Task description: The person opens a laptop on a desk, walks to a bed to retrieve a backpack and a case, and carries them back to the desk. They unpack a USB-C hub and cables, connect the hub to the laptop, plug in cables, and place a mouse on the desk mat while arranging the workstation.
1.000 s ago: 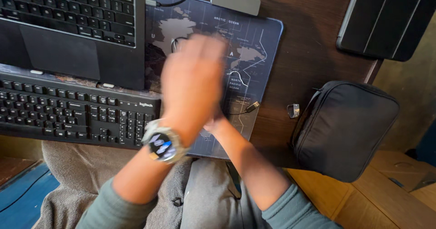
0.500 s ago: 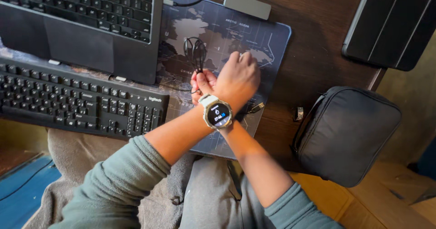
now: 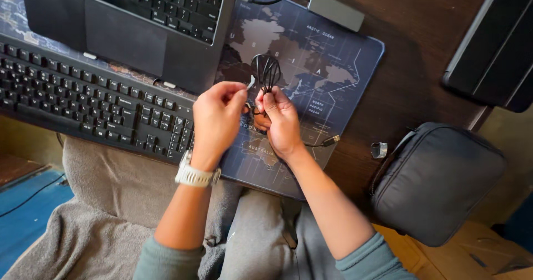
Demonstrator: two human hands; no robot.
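The right hand (image 3: pixel 283 123) is closed around a coiled black cable (image 3: pixel 266 71), thumb and fingers pinching the bundle at its lower end so that the loops fan out above the fist. The left hand (image 3: pixel 215 119), a pale watch (image 3: pixel 195 175) on its wrist, is nearly shut too — its thumb and forefinger nip a small light-coloured strip (image 3: pixel 251 82) just beside the coil, though what the strip is cannot be told. Both hands hover over a dark desk mat (image 3: pixel 344 74) printed with a world map. One loose end of the cable trails out from under the right wrist and ends in a plug (image 3: pixel 331 140) lying on the mat's edge.

A black keyboard (image 3: pixel 83 97) sits to the left, a laptop (image 3: pixel 139 19) beyond it — and a black zip pouch (image 3: pixel 438 183) rests well apart on the right.
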